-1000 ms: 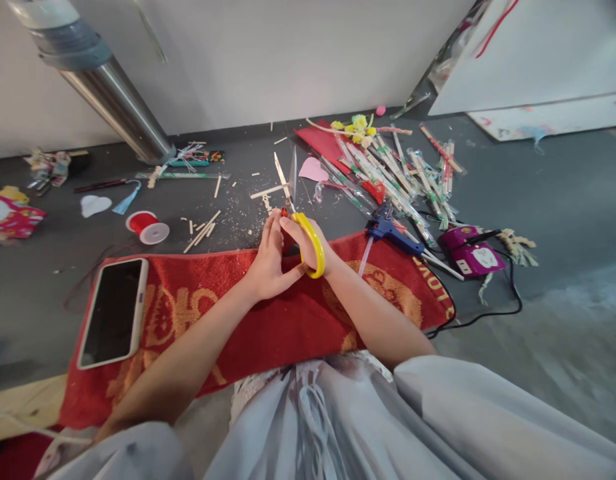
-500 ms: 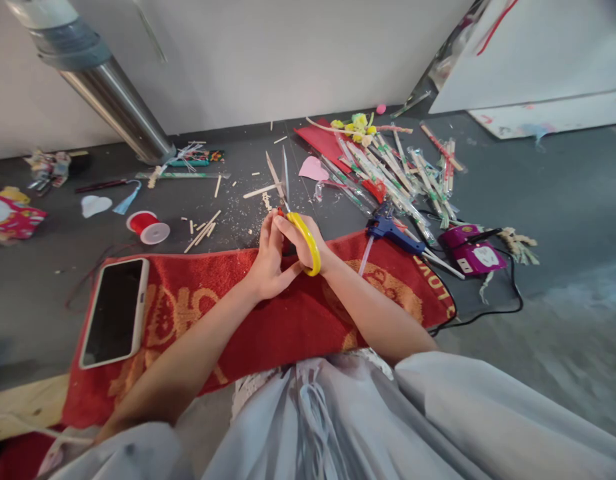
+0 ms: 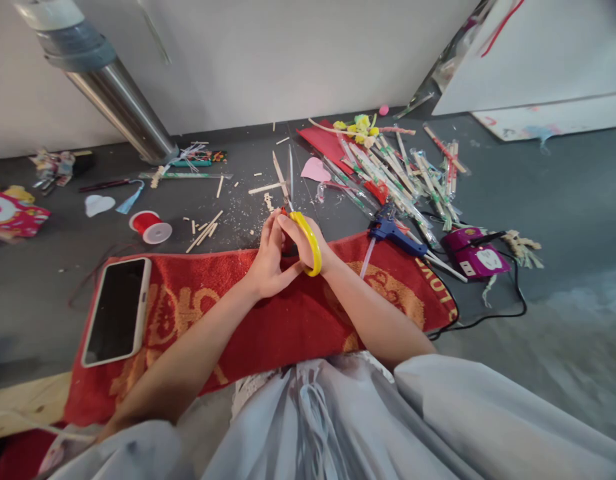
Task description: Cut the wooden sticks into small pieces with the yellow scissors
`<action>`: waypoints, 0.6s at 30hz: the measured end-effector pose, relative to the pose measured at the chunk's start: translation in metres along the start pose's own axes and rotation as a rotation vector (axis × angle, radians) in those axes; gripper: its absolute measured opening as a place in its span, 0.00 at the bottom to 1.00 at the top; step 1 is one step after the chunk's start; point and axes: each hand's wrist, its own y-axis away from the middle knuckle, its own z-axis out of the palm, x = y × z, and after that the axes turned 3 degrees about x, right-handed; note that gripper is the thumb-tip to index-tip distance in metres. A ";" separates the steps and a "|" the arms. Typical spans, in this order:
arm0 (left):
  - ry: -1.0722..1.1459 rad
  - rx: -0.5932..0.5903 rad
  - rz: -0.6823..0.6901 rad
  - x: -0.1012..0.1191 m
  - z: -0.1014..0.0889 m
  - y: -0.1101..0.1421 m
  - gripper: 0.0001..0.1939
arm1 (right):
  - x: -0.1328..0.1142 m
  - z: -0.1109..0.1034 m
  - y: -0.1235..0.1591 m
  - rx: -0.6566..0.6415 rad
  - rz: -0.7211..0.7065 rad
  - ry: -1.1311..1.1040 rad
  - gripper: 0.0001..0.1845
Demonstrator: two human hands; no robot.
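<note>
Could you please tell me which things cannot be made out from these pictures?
Head view:
Scissors: the right grip hides part of the handle.
Red piece: mostly hidden between the right grip and left grip.
Bottle: top cut off by the upper edge.
Pink packet: cut off by the left edge.
Purple box: print too small to read.

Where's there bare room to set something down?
Widest is the grey tabletop at far right, between the white board and purple object. Left of the phone is mostly bare too. It's crowded right of the scissors: wrapped sticks pile behind the blue glue gun.
</note>
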 end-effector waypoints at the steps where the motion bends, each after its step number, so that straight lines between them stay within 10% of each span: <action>1: 0.009 0.010 0.003 -0.001 -0.001 -0.001 0.49 | 0.000 -0.001 0.000 -0.007 0.016 -0.008 0.28; 12: 0.064 0.622 -0.295 -0.022 -0.023 -0.013 0.14 | -0.007 -0.030 0.001 0.205 -0.062 0.723 0.26; 18: -0.232 0.487 -0.210 -0.008 -0.033 -0.015 0.15 | 0.012 -0.023 -0.002 0.208 -0.193 0.970 0.30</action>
